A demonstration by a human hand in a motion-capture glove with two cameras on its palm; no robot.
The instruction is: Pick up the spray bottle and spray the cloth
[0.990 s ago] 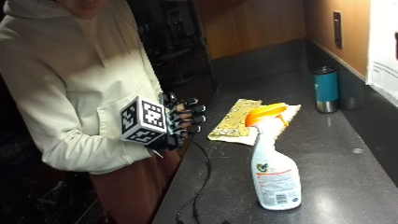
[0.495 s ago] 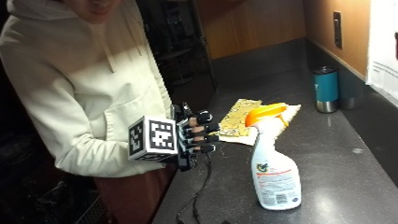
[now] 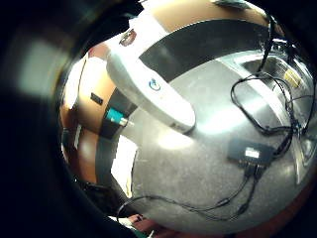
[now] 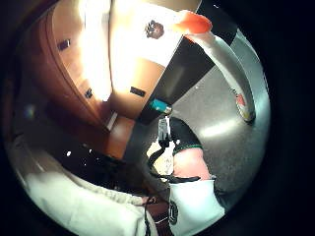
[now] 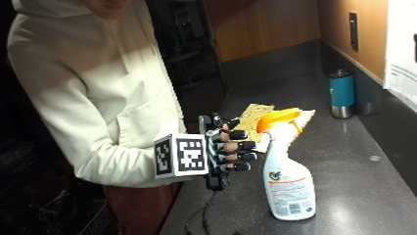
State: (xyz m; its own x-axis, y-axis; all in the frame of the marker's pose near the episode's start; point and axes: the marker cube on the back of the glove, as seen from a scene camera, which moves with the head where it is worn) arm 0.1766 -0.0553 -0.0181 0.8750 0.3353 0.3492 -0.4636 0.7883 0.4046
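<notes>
I see the white spray bottle [image 5: 287, 181] with its orange trigger head standing upright on the dark speckled desk [image 5: 365, 196], nearest the camera in the outside view. Just beside it, level with its neck, my gloved right hand [image 5: 228, 149] hangs in the air with fingers extended toward the bottle, relaxed and holding nothing; a small gap separates fingertips from bottle. Behind the hand and the bottle's head, the yellow cloth [image 5: 257, 117] lies flat on the desk, its far corner showing past the orange head. Farther back, a teal tumbler [image 5: 341, 93] stands upright near the wall. From the little-finger palm view, the bottle [image 3: 148, 84] looms close, with black cables [image 3: 257, 109] trailing over the desk.
</notes>
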